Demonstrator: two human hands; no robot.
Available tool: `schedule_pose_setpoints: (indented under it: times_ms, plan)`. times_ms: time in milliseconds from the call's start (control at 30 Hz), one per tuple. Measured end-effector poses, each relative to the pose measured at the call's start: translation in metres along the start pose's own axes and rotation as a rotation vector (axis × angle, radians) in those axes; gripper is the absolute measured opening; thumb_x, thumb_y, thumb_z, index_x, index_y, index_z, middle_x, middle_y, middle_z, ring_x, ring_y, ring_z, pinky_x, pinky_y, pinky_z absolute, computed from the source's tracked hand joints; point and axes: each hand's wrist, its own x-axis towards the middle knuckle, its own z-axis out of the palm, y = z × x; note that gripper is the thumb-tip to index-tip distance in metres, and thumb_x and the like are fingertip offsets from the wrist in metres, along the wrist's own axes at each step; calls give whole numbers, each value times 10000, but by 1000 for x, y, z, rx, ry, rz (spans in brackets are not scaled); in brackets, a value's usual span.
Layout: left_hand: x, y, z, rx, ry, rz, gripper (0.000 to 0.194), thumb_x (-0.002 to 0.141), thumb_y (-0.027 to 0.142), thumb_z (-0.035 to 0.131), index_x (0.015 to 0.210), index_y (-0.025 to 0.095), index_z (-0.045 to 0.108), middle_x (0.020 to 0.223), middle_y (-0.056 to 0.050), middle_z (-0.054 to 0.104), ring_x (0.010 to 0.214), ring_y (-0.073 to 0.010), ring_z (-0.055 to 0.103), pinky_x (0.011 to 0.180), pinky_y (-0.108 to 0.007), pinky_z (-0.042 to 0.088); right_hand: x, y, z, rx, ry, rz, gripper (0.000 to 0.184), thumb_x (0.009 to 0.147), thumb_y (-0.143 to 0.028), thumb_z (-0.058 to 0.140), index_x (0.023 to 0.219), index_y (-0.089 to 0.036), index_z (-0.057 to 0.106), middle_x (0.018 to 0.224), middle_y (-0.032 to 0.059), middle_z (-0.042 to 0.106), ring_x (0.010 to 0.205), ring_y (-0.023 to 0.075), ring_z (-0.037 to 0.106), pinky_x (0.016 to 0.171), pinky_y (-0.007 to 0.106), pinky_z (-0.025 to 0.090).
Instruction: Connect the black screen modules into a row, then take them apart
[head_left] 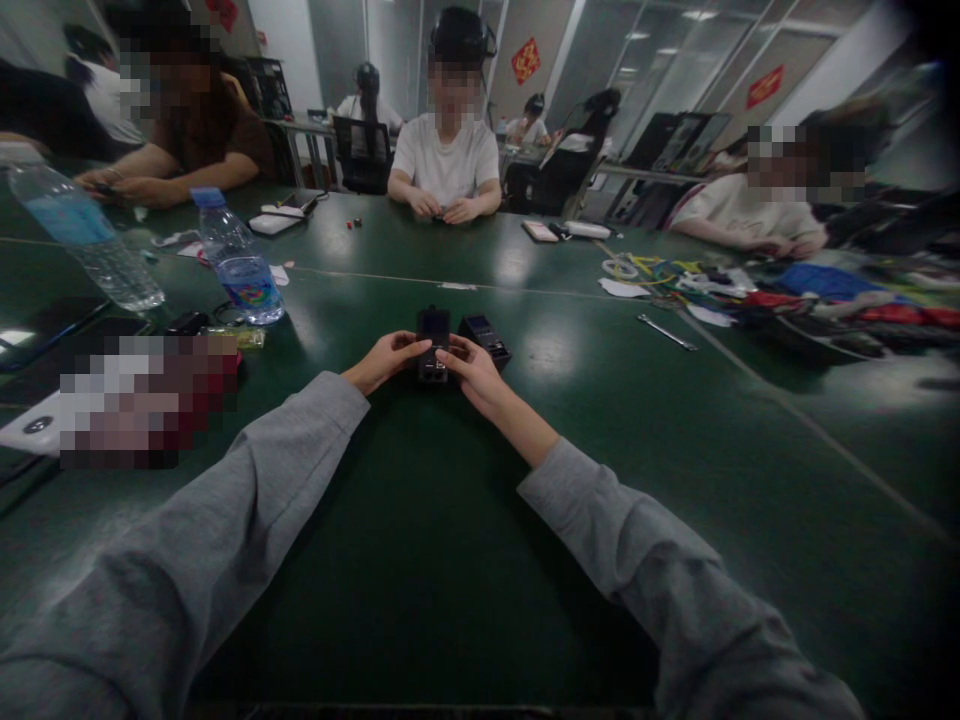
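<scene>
Between my two hands is a small black handheld device [433, 330] with a dark screen at its top and small buttons below. My left hand [390, 360] grips its left side, the thumb lying across the front. From the right, my right hand [472, 370] holds it with the thumb on the lower front near the buttons. The fingers behind the device are partly hidden. Just beyond my right hand, a second black device [484, 338] with a similar screen rests on the green table [420, 560].
Two water bottles, one tall [90, 240] and one blue-capped [240, 265], stand at left near a white power bank-like object [37, 425]. A wrench [666, 332] lies at right, before a pile of cables and cloth [825, 300]. A person in white [448, 155] sits opposite.
</scene>
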Motion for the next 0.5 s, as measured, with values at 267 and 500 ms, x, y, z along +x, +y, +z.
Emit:
schedule_pose_setpoints:
  times_ms: [267, 500]
  plan:
    - [-3, 1, 3, 52, -2, 38, 412, 663, 333, 818, 929, 122, 585, 994, -77, 621, 954, -192, 611, 943, -402, 452, -1, 1, -1, -43, -20, -32, 641, 580, -405, 908, 1103, -216, 589, 1027, 56, 631, 1064, 243, 589, 1007, 425, 470]
    - [0, -2, 0, 163, 33, 44, 469, 657, 421, 816, 925, 129, 565, 991, -76, 617, 939, -197, 613, 933, -420, 453, -1, 4, -1, -78, -22, -41, 652, 602, -425, 895, 1132, -214, 580, 1040, 59, 620, 1068, 239, 578, 1000, 423, 480]
